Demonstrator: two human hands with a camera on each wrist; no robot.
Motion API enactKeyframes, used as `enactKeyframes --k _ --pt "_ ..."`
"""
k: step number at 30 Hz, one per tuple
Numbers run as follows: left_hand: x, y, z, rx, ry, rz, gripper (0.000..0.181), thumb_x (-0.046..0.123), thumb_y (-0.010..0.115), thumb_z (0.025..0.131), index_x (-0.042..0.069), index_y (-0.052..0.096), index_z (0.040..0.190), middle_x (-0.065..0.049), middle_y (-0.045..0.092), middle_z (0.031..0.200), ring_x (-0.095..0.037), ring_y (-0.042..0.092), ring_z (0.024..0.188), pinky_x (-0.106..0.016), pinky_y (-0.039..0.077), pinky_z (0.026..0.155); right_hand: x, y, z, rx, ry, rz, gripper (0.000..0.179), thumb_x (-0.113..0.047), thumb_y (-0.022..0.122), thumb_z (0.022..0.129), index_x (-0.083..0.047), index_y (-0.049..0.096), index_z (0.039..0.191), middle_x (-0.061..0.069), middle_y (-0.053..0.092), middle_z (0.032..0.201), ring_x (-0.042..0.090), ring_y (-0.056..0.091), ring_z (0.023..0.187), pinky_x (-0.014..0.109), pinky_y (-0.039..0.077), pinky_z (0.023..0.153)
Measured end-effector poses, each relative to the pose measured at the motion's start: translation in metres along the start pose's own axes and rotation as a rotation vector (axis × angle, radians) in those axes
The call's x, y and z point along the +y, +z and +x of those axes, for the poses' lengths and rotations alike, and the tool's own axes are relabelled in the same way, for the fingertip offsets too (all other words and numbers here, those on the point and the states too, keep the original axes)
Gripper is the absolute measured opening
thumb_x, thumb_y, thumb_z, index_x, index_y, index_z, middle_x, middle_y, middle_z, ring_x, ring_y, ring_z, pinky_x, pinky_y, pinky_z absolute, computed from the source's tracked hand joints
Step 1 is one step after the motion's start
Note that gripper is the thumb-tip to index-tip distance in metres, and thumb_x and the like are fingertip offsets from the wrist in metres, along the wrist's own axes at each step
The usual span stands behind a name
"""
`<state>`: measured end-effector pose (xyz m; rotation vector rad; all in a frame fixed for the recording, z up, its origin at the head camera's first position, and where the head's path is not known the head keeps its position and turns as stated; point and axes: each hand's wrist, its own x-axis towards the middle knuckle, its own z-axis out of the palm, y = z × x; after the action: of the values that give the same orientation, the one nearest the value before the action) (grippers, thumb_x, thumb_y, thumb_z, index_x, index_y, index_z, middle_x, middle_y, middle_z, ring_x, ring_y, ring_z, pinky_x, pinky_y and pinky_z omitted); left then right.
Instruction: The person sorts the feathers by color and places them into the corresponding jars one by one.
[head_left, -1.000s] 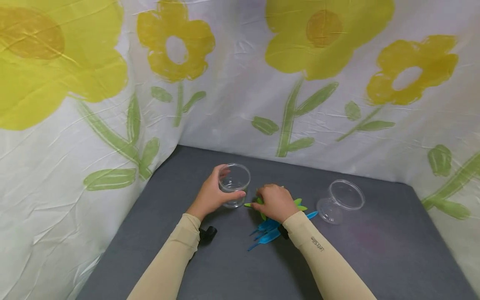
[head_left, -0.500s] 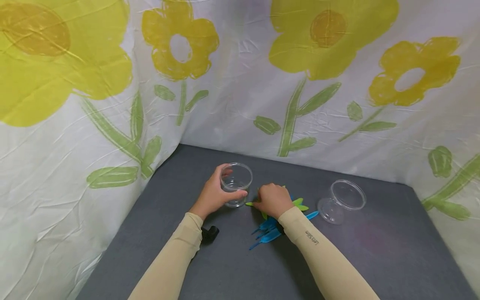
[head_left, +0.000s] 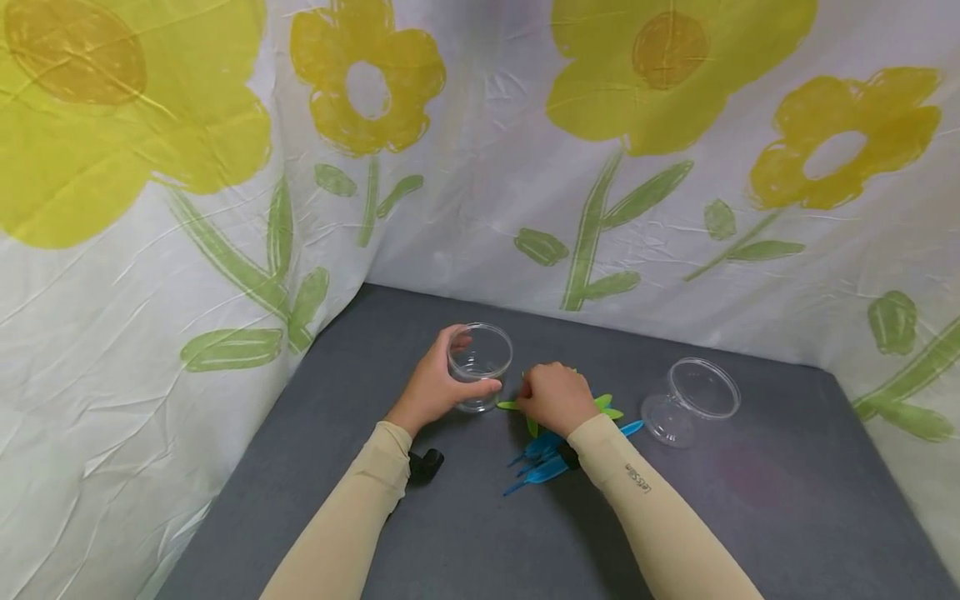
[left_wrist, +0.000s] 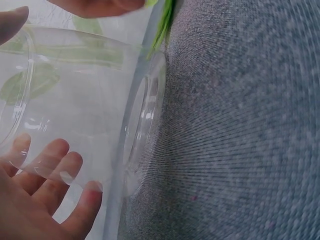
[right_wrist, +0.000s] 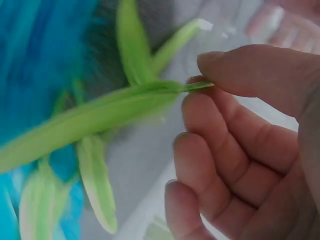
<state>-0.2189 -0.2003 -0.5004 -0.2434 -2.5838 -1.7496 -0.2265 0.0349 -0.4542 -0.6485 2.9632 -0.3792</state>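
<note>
My left hand (head_left: 435,383) holds a clear plastic cup (head_left: 480,368) around its side, thumb across the near face. The cup stands upright, its base at the grey cloth in the left wrist view, with nothing inside. Just right of it, my right hand (head_left: 557,398) is over a small pile of feathers. In the right wrist view, thumb and forefinger pinch a green feather (right_wrist: 100,117) by its bare quill. More green feathers (right_wrist: 132,45) lie behind it, and blue feathers (head_left: 546,468) spread out below the right wrist.
A second clear plastic cup (head_left: 705,388) stands right of the feathers. The grey cloth-covered table (head_left: 450,533) meets a white curtain (head_left: 465,217) printed with yellow flowers at the back and sides. Black camera mounts (head_left: 427,467) sit under the wrists.
My right hand's fingers have drawn together over the green feathers, from a looser curl. My left hand stays around the cup. The whole head view has shifted slightly.
</note>
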Motion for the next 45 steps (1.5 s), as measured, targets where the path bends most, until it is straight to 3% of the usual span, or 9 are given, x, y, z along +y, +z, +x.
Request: enactKeyframes --k 7,17,27,37,45 --pt "-0.002 0.000 0.001 -0.001 -0.008 -0.009 0.108 0.061 0.093 0.079 0.038 0.032 0.165 0.004 0.052 0.161 -0.026 0.046 0.153 -0.059 0.045 0.121 0.007 -0.029 -0.015 0.145 -0.022 0.085 0.009 -0.024 0.082 0.098 -0.015 0.083 0.095 -0.001 0.078 0.086 0.012 0.068 0.071 0.034 0.060 0.066" --pt "-0.003 0.001 0.001 -0.010 -0.026 0.011 0.109 0.063 0.094 0.077 0.036 0.033 0.164 0.004 0.053 0.159 -0.028 0.048 0.152 -0.059 0.046 0.121 0.000 -0.052 -0.027 0.320 -0.089 0.165 0.010 -0.026 0.081 0.099 -0.015 0.082 0.100 -0.001 0.077 0.092 0.016 0.071 0.079 0.038 0.062 0.073" --pt "-0.004 0.001 0.000 -0.024 -0.024 -0.012 0.110 0.060 0.094 0.078 0.037 0.031 0.165 0.002 0.051 0.160 -0.030 0.047 0.154 -0.061 0.047 0.119 -0.024 -0.073 -0.018 0.453 -0.217 0.204 0.009 -0.026 0.080 0.101 -0.018 0.082 0.103 -0.002 0.077 0.095 0.017 0.072 0.084 0.037 0.059 0.073" --pt "-0.005 -0.002 -0.001 -0.033 -0.010 -0.045 0.107 0.058 0.093 0.081 0.039 0.030 0.165 -0.001 0.048 0.164 -0.027 0.048 0.153 -0.059 0.047 0.121 -0.064 -0.080 0.006 0.447 -0.325 0.274 0.010 -0.025 0.080 0.101 -0.015 0.082 0.105 -0.001 0.078 0.097 0.016 0.073 0.087 0.035 0.062 0.077" --pt "-0.008 -0.001 0.000 -0.056 0.021 -0.091 0.101 0.053 0.094 0.083 0.044 0.031 0.162 0.011 0.044 0.161 -0.022 0.047 0.150 -0.057 0.047 0.119 -0.077 -0.070 0.018 0.432 -0.373 0.296 0.009 -0.022 0.081 0.100 -0.014 0.082 0.105 -0.001 0.078 0.099 0.015 0.072 0.089 0.034 0.062 0.081"
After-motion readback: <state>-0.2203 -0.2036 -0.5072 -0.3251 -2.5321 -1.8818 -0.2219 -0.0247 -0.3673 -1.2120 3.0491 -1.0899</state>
